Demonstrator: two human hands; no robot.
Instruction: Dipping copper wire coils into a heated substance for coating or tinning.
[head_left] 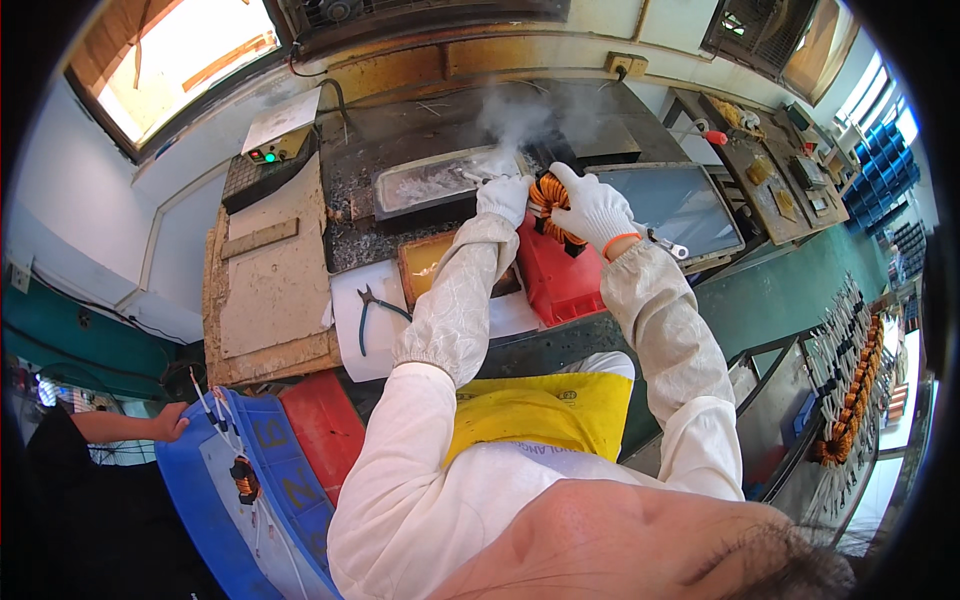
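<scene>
My right hand [597,212], in a white glove with an orange cuff, is closed round a ring-shaped coil [549,198] wound with copper-orange wire. To its left my gloved left hand [505,197] is closed on the coil's wire leads [474,178], whose pale ends reach over the solder pot [400,190]. Silvery molten metal shows inside the pot, and smoke rises beside its right end. Another lead with a shiny metal end [680,251] sticks out past my right wrist. The coil's far side is partly hidden by my fingers.
Cutting pliers [365,318] lie on white paper at the bench's front. A tray of amber liquid [424,262] and a red container [560,285] stand under my arms. Left, another person's hand [170,422] touches a blue bin [195,480] holding a coil. Several coils [855,400] fill a rack at right.
</scene>
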